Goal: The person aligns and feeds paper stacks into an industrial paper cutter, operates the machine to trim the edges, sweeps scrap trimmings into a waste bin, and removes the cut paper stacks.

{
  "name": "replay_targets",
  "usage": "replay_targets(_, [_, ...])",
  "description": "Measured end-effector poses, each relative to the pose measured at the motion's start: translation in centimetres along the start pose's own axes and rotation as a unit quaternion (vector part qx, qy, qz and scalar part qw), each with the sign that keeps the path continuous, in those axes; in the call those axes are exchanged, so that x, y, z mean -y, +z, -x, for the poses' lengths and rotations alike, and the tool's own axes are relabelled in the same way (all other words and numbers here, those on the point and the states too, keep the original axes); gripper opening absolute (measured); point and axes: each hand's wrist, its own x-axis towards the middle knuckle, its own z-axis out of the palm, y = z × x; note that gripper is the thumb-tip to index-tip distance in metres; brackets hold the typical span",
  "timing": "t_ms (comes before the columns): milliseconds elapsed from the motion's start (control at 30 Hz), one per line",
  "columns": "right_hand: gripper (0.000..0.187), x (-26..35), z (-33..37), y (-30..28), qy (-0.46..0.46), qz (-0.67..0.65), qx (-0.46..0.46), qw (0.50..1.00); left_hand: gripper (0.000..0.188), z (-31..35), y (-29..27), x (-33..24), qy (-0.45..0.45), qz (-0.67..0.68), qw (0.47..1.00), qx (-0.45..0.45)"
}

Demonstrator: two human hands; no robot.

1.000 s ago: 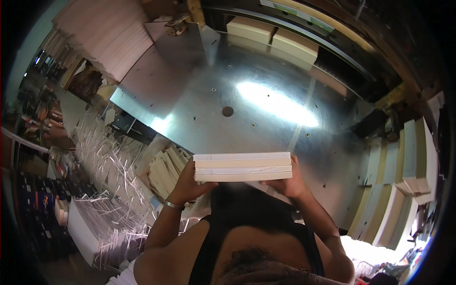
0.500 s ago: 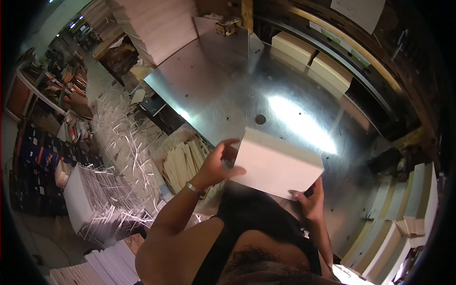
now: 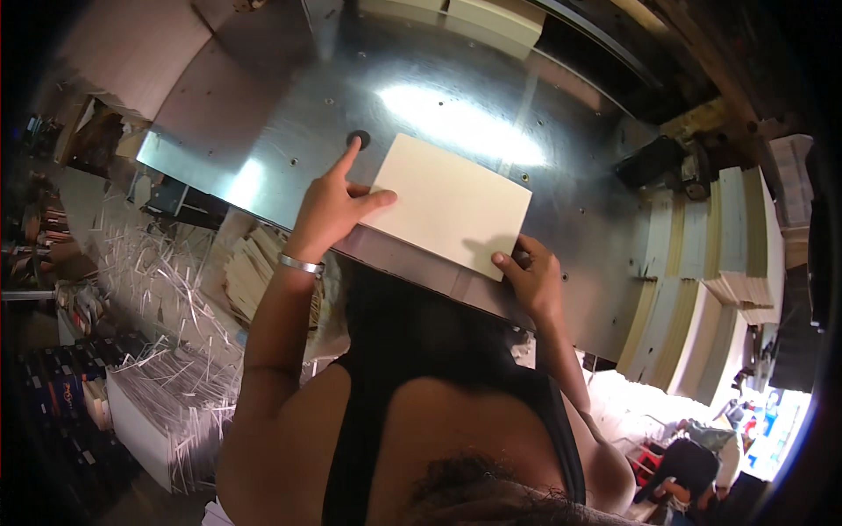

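A cream-white stack of paper sheets [image 3: 452,206], squared like a thick block, lies slightly slanted on the metal table in front of me. At its left edge is my left hand [image 3: 331,209]: the thumb lies over the top sheet, the index finger stretches forward past the side, and the other fingers are partly hidden beside the edge. My right hand [image 3: 533,279] grips the near right corner, thumb on top and fingers against the right side. The index fingertip of my left hand reaches a dark round hole [image 3: 360,138] in the metal table [image 3: 307,114].
More paper stacks [image 3: 478,22] sit along the far side of the table. Several upright stacks [image 3: 684,324] stand at the right. On the left, paper strips [image 3: 167,263] litter the floor around a bin of offcuts [image 3: 263,276] and a white paper pile [image 3: 149,421].
The paper stack has gone from tilted up between my hands to flat on the table. My left thumb has come over its edge. The whole view has turned toward the right.
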Motion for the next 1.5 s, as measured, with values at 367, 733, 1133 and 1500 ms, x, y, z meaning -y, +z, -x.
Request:
replay_targets(367, [0.064, 0.5, -2.6, 2.3, -0.016, -0.121, 0.044, 0.992, 0.087, 0.8, 1.4, 2.3, 0.209, -0.081, 0.907, -0.356])
replay_targets(733, [0.104, 7.1, -7.7, 10.6, -0.125, -0.006, 0.119, 0.985, 0.083, 5.3, 4.1, 2.7, 0.197, -0.224, 0.898, -0.324])
replay_targets(1133, [0.119, 9.4, -15.4, 13.9, -0.279, 0.018, 0.112, 0.954, 0.082, -1.6, -6.8, 9.7, 0.069, -0.234, 0.886, -0.395])
replay_targets(1500, [0.111, 7.1, -20.1, 13.6, -0.33, 0.107, 0.013, 0.938, 0.078, -13.9, -20.5, 13.6, 0.015, -0.233, 0.9, -0.369])
